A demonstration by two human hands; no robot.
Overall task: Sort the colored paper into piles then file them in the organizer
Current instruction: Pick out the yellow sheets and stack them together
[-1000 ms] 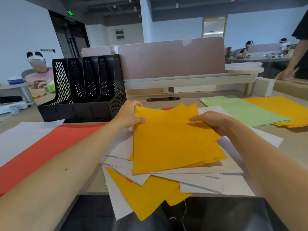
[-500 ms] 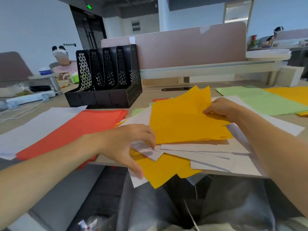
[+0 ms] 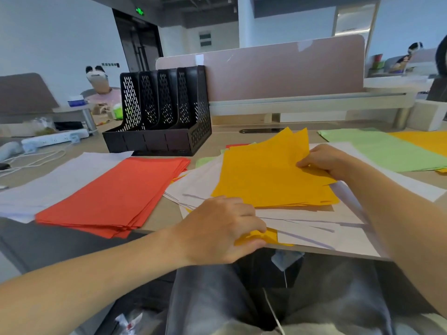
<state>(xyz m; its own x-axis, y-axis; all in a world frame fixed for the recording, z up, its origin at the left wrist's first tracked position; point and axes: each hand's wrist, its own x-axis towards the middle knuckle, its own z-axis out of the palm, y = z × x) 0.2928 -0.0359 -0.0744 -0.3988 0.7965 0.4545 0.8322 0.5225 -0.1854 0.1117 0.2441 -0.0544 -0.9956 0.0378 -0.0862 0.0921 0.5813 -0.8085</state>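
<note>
1. White pile [image 3: 55, 182] lay far left on the desk. Red pile [image 3: 116, 197] sat just beside it, overlapping its edge. Black slotted organizer [image 3: 167, 117] stood behind them, no paper showing in it, so filing looked not yet begun.
2. Left hand [image 3: 225, 228] pinched a loose yellow sheet [image 3: 262, 236] at the desk's near edge. Sheet was tucked under the unsorted white sheets [image 3: 314, 226].
3. Right hand [image 3: 324, 162] gripped a fanned yellow stack [image 3: 271, 175] by its right edge, over the heap.
4. Green pile [image 3: 387, 153] and yellow pile [image 3: 425, 142] lay far right.
5. Risk: tugging the buried sheet could drag the white sheets off the desk, since they overhung the edge. The fanned stack, held on one side only, could slide apart.
6. Writing: green exit sign [image 3: 139, 11] above the door, not readable. No brands legible.
</note>
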